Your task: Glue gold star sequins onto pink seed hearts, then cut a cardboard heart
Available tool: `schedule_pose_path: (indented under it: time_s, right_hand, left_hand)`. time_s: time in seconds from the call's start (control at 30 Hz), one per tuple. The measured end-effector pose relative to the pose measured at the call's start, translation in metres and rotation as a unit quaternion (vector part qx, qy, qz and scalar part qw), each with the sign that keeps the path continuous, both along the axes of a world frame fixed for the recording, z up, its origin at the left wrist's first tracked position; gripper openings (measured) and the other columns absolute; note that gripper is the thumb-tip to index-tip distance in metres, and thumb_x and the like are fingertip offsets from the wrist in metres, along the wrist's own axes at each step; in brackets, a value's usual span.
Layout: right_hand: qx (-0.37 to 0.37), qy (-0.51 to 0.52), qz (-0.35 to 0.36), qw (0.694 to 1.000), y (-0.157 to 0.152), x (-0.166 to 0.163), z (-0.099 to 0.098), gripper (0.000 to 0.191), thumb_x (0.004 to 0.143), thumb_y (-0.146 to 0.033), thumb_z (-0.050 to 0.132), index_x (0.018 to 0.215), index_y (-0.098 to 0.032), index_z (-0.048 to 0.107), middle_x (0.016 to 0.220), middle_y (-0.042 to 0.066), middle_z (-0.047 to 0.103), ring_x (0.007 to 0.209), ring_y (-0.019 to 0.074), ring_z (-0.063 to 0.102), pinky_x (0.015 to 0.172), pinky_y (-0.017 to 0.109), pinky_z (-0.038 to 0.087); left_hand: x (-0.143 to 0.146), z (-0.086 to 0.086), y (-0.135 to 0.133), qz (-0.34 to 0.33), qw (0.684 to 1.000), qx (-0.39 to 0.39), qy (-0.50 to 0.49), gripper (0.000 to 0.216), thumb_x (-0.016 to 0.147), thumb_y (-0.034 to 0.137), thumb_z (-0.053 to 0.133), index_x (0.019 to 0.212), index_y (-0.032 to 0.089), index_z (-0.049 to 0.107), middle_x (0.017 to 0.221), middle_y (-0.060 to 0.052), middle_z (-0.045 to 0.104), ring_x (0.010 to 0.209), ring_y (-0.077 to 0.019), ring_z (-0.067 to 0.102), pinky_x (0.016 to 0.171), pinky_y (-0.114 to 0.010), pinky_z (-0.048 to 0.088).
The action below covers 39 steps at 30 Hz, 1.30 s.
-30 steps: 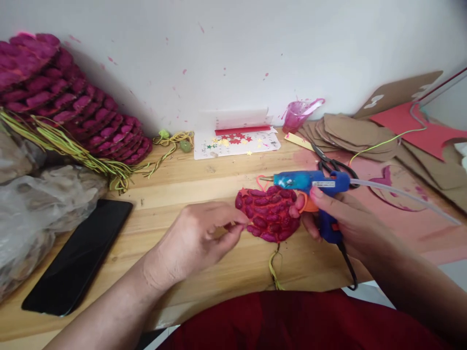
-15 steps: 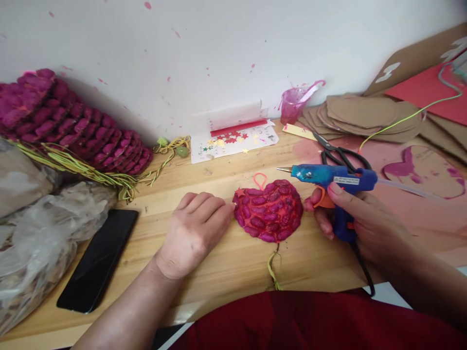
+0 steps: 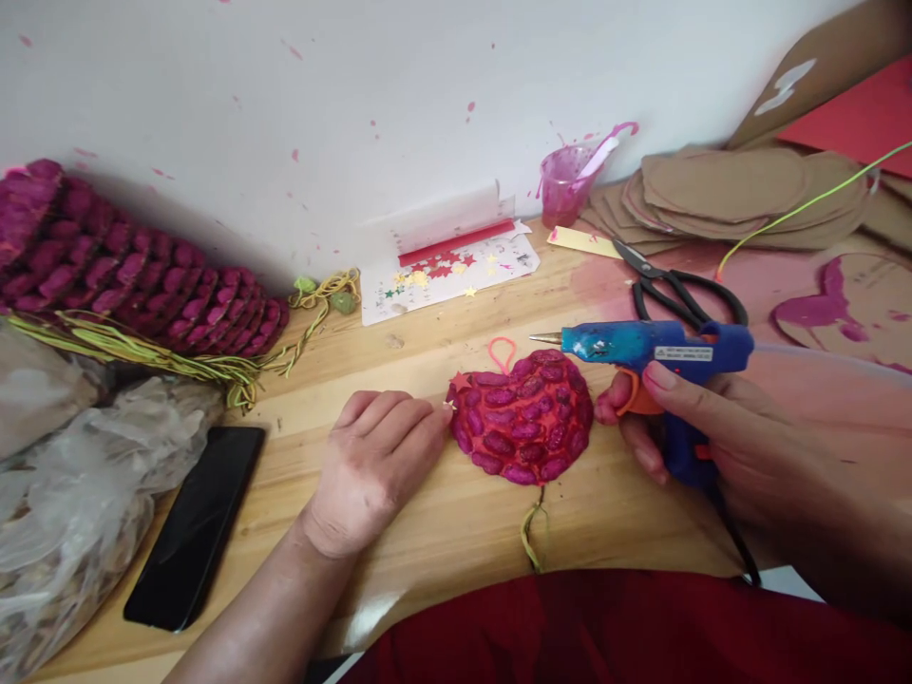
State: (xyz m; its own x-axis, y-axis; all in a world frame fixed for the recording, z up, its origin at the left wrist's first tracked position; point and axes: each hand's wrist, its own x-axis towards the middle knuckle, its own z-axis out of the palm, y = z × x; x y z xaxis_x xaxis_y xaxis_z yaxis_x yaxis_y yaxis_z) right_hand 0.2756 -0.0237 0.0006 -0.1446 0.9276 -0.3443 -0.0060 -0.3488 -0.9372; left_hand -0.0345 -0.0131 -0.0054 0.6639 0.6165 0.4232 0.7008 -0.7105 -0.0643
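A magenta heart (image 3: 523, 418), covered in lumpy painted pieces, lies on the wooden table. It has a pink loop (image 3: 503, 354) at the top and a yellow-green string (image 3: 531, 534) below. My left hand (image 3: 389, 465) is at its left edge, fingers closed, with a small gold star (image 3: 450, 406) at the fingertips. Just above, a red star (image 3: 460, 381) sits on the heart's edge. My right hand (image 3: 702, 427) grips a blue hot glue gun (image 3: 641, 342), a finger at its orange trigger. The nozzle points left, above the heart's upper part.
Black scissors (image 3: 674, 285) and a pink-stained cup (image 3: 566, 185) stand behind the glue gun, near stacked cardboard cutouts (image 3: 727, 190). Loose stars lie on a white sheet (image 3: 513, 266) by the wall. To the left are stacked magenta hearts (image 3: 135, 256), a plastic bag (image 3: 78, 503) and a phone (image 3: 196, 527).
The glue gun's nozzle has shifted slightly left over the heart. My left hand stays at the heart's left edge. The head view has moved a little.
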Motion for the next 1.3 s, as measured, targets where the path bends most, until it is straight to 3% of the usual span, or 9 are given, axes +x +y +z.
schedule_pose_path:
  time_s: [0.67,1.0,1.17,1.3]
  right_hand:
    - [-0.014,-0.018,0.004,1.000,0.002,-0.004,0.006,0.038,0.092,-0.057,0.054,0.081,-0.023,0.068,0.051,-0.001,0.061,0.049,0.0138,0.050,0.048,0.025,0.034]
    - [0.017,-0.025,0.013,0.999,0.002,0.000,-0.003,0.036,0.094,-0.055,0.052,0.085,-0.024,0.069,0.051,-0.001,0.063,0.046,0.0125,0.051,0.045,0.022,0.035]
    - [0.015,-0.023,0.011,1.000,0.003,-0.001,-0.002,0.034,0.094,-0.054,0.052,0.086,-0.025,0.069,0.052,-0.002,0.063,0.045,0.0118,0.050,0.042,0.022,0.033]
    - [0.016,-0.029,0.008,0.999,0.003,-0.003,0.000,0.035,0.094,-0.054,0.052,0.085,-0.025,0.069,0.052,-0.002,0.063,0.046,0.0110,0.051,0.045,0.020,0.036]
  left_hand:
    - [-0.002,0.005,0.000,-0.030,0.998,-0.054,0.006,0.022,0.094,0.012,0.058,0.114,0.019,0.064,0.099,-0.005,0.073,0.093,-0.0193,0.064,0.084,-0.035,0.042]
    - [-0.002,0.002,0.006,-0.040,0.994,-0.074,-0.076,0.025,0.084,0.011,0.070,0.107,0.022,0.069,0.095,-0.001,0.075,0.083,-0.0157,0.063,0.077,-0.034,0.042]
    - [-0.005,0.010,0.007,-0.012,0.989,-0.083,-0.117,0.032,0.078,0.008,0.066,0.107,0.021,0.069,0.091,-0.002,0.073,0.081,-0.0179,0.062,0.076,-0.038,0.042]
    - [-0.007,0.012,0.006,-0.030,0.988,-0.089,-0.127,0.034,0.076,0.006,0.061,0.105,0.021,0.068,0.097,-0.003,0.073,0.087,-0.0208,0.062,0.080,-0.041,0.042]
